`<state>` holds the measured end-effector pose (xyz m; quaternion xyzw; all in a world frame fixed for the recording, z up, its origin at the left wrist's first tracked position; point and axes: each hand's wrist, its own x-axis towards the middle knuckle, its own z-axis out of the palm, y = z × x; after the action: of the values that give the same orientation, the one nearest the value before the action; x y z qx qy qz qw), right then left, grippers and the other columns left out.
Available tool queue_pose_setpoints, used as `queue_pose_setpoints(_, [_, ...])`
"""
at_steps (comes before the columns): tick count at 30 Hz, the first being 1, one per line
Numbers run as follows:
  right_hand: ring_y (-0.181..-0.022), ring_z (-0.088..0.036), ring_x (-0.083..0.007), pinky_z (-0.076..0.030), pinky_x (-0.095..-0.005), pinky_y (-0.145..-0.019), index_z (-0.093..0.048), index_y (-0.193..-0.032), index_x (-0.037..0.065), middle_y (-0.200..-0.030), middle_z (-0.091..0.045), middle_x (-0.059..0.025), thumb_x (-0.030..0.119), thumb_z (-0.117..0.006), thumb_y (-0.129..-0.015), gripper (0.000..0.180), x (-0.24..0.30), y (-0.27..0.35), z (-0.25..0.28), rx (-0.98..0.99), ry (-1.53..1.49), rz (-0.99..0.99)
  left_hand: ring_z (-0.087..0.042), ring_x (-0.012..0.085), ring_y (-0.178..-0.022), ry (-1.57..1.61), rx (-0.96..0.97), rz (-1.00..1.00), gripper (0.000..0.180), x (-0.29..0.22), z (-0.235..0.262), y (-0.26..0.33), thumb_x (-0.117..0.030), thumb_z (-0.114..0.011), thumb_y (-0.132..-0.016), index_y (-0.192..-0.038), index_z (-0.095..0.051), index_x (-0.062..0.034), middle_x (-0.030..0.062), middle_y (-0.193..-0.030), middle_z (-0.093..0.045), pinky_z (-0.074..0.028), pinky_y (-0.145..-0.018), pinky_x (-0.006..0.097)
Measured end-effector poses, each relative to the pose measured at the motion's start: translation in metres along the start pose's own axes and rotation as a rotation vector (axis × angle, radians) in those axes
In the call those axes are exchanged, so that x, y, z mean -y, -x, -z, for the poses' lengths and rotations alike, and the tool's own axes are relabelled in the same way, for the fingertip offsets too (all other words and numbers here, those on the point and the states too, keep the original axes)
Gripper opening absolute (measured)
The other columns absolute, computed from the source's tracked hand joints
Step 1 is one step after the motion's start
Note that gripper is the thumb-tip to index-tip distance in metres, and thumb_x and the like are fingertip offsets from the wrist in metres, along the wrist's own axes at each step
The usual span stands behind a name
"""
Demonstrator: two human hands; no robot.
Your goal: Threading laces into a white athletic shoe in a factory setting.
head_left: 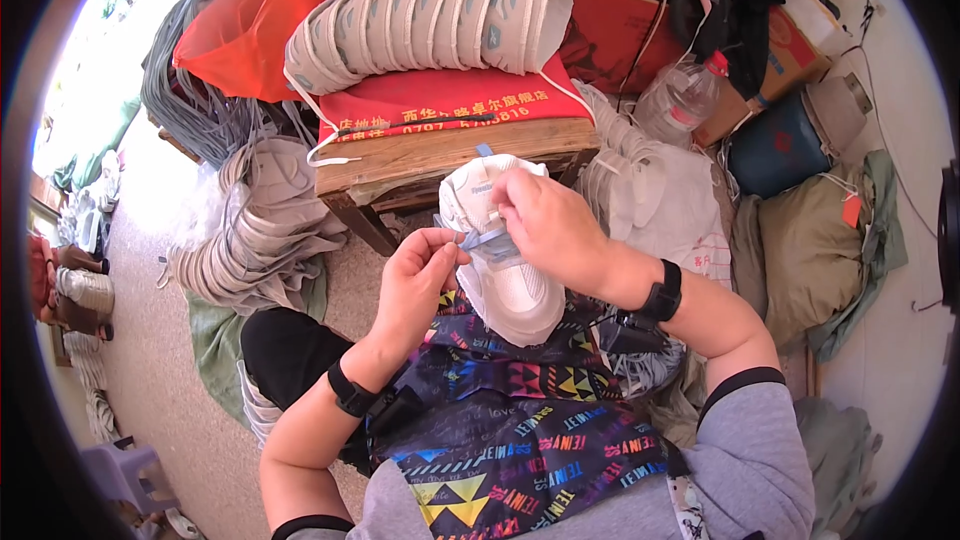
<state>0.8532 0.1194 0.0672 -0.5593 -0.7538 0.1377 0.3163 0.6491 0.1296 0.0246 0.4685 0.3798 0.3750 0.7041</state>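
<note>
A white shoe upper [520,305] lies over my lap, its toe toward me and its tongue end against the wooden stool. A flat blue-grey shoelace [488,237] crosses its lacing area. My left hand [408,275] is closed at the shoe's left side, with thumb and forefinger pinching the lace. Above the shoe's right side, my right hand [560,228] has its fingers curled in, and the lace runs in beneath them. Some of its fingertips are hidden. The patterned dark apron [540,410] spreads under the shoe.
A wooden stool [430,165] stands ahead, bearing a red cloth [440,100] and a nested row of beige shoe uppers [430,30]. More stacked uppers [270,230] lie left. Grey laces [190,80] hang behind. A plastic bottle [680,100] stands right, near a green bundle [815,240].
</note>
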Motion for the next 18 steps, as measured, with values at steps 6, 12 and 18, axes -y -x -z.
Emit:
queue_pose_setpoints(6, [-0.088, -0.06, -0.032, -0.048, -0.0424, -0.077, -0.054, -0.095, 0.005, -0.091, -0.057, -0.0121, 0.003, -0.06, -0.077, 0.019, 0.005, 0.0, 0.002, -0.016, 0.318, 0.264, -0.05, 0.0031, -0.066, 0.001, 0.011, -0.001, 0.015, 0.003, -0.002, 0.0, -0.009, -0.054, -0.097, -0.109, -0.058, -0.0007, 0.0026, -0.088, -0.065, -0.045, -0.061, 0.019])
queue_pose_setpoints(12, [-0.089, -0.059, -0.0318, -0.048, -0.0425, -0.074, -0.057, -0.084, 0.003, -0.088, -0.053, -0.0138, 0.011, -0.058, -0.079, 0.009, -0.013, -0.018, -0.004, 0.024, 0.41, 0.431, -0.052, 0.0041, -0.068, -0.018, 0.005, -0.014, 0.012, -0.003, -0.002, 0.001, -0.007, -0.057, -0.096, -0.106, -0.059, -0.001, 0.0022, -0.088, -0.065, -0.046, -0.063, 0.019])
queue_pose_setpoints(18, [-0.077, -0.061, -0.038, -0.05, -0.0466, -0.065, -0.054, -0.091, 0.002, -0.088, -0.057, -0.0161, 0.012, -0.06, -0.084, 0.014, -0.006, -0.047, 0.0, 0.116, -0.074, 0.264, -0.055, 0.0045, -0.072, -0.322, -0.069, -0.241, 0.009, 0.005, 0.001, -0.01, -0.004, -0.062, -0.092, -0.099, -0.059, -0.0009, 0.0001, -0.085, -0.062, -0.045, -0.064, 0.02])
